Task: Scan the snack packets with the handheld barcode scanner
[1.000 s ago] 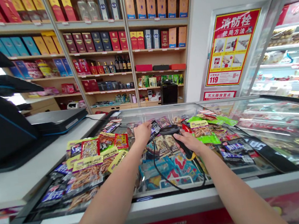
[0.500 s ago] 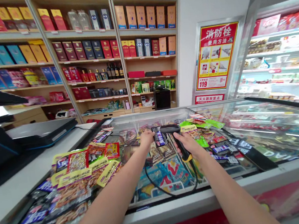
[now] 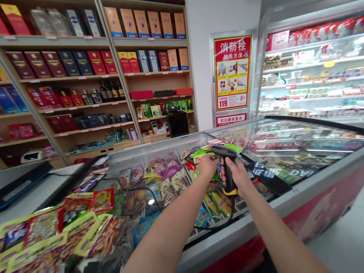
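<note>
In my right hand is a black and yellow barcode scanner, the fingers wrapped round its upright handle and its head pointing left and away from me. My left hand is closed just left of the scanner, pinching a small dark snack packet, most of which is hidden behind the fingers and the scanner. Beyond both hands, green and red snack packets lie on the glass top of the chest freezer. From the handle's base a black cable loops left over the glass.
Yellow-topped snack packets are heaped on the freezer's left end, beside a counter with a dark flat device. A black strip lies on the glass at right. Shelves of boxed bottles and a lit display fridge stand behind.
My view has swung to the right. My left hand has carried the dark packet right, away from the left heap and over the right-hand packets; the scanner has moved with it, staying close.
</note>
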Motion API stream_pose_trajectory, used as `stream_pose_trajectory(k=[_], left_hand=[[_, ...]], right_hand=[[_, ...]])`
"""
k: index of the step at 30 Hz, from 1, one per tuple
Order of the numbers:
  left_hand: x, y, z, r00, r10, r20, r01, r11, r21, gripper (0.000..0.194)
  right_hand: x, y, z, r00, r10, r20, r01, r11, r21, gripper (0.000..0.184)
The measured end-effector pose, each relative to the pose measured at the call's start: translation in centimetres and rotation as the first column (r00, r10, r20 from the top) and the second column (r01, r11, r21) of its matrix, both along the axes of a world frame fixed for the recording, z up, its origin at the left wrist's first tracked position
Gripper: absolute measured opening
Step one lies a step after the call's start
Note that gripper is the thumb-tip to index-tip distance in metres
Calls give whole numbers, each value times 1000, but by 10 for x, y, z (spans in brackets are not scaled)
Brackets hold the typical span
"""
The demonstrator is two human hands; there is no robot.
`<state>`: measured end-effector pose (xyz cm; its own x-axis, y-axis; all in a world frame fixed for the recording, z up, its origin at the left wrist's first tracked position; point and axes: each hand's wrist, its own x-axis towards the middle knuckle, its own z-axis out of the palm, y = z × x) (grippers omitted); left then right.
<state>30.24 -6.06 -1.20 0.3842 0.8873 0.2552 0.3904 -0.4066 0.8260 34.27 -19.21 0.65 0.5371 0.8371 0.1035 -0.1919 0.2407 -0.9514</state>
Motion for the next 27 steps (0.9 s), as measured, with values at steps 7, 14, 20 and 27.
stream_pose_trajectory(k=[7, 14, 20, 27], left_hand=[[-31, -17, 12, 957, 189, -219, -160, 977, 144, 23], [-150, 13, 24, 868, 417, -270, -359, 902, 239, 18], [-278, 38, 39, 574, 611, -545, -534, 784, 317, 35], [-359, 49, 36, 326, 594, -736, -657, 702, 275, 55]], right_hand=[[-3, -1, -7, 1000, 1, -23, -1, 1000, -20, 47], [-42, 21, -3, 989, 146, -4, -146, 988, -45, 42], [-107, 54, 9, 935, 347, 69, -342, 937, -76, 38], [-159, 89, 8, 857, 500, 124, -480, 862, -162, 32]])
